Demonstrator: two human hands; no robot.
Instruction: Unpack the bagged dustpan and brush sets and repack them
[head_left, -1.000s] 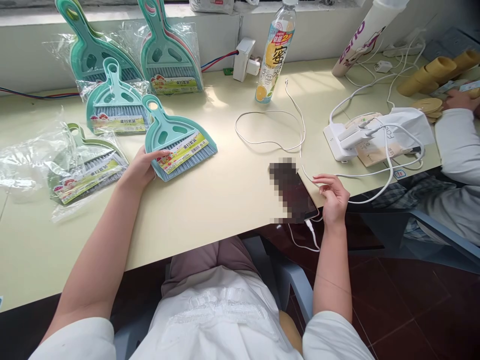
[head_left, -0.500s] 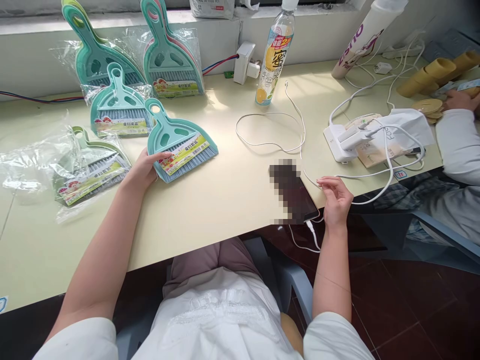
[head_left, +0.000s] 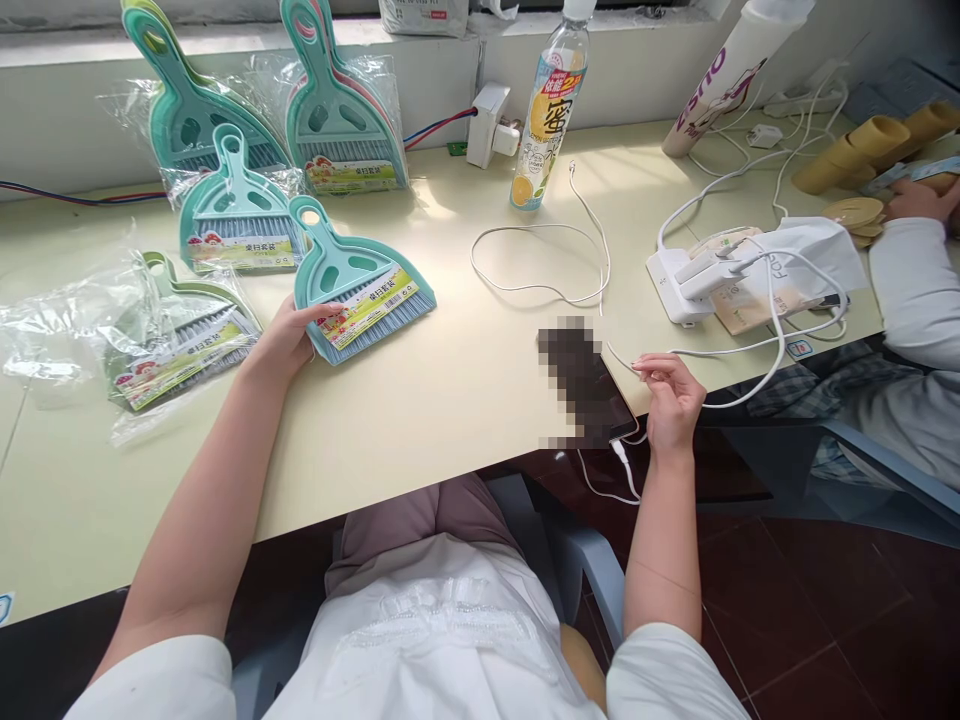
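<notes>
My left hand is closed on the lower left edge of a teal dustpan and brush set, its thumb lying over the paper label. The blue-grey bristles face the table's front edge. Left of this hand, a green dustpan and brush set lies in clear plastic wrap. Another teal set lies just behind. At the table's front edge, my right hand is closed, with fingers curled together beside a dark phone, partly pixelated. A thin white cable runs to its fingertips; whether they grip it is hidden.
Wrapped dustpan sets lean against the back wall. Farther right stand a drink bottle and a tall white cup. A power strip with looping cables lies before a co-worker's sleeve. A chair armrest is below the table.
</notes>
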